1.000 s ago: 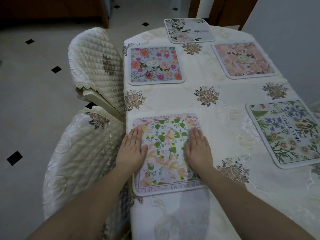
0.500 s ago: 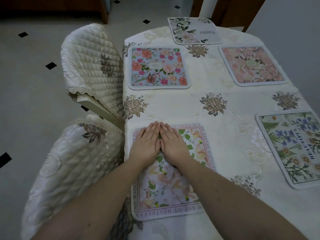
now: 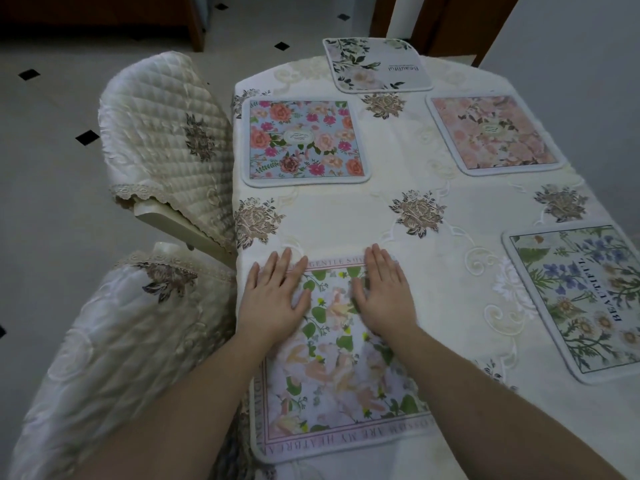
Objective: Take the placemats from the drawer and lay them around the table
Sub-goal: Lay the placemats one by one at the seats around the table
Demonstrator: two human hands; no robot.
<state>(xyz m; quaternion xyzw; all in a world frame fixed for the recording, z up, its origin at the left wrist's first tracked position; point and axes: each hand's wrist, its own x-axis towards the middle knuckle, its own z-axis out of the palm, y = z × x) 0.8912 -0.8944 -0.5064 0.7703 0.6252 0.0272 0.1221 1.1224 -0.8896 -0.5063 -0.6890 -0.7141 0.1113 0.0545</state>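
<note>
- Under both hands: nearest placemat (image 3: 332, 368), flat on the worktop (image 3: 398, 161).
- We note left hand (image 3: 273, 299) and right hand (image 3: 384, 292) pressing it, fingers straight, gripping nothing.
- Ahead of the left hand: blue rose placemat (image 3: 304, 142). Beyond that, at the far end: white placemat (image 3: 375, 65).
- Ahead and right of the right hand: pink placemat (image 3: 493, 133). Right of it: daisy placemat (image 3: 581, 299).
- We judge the task nearly done: five laid; drawer not in view.

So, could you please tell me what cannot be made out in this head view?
- Near placemat: its far corners lie under the left hand and right hand.
- Right placemat: cut by the frame edge.
- Far placemat: small print unreadable.
- The drawer: out of view.
</note>
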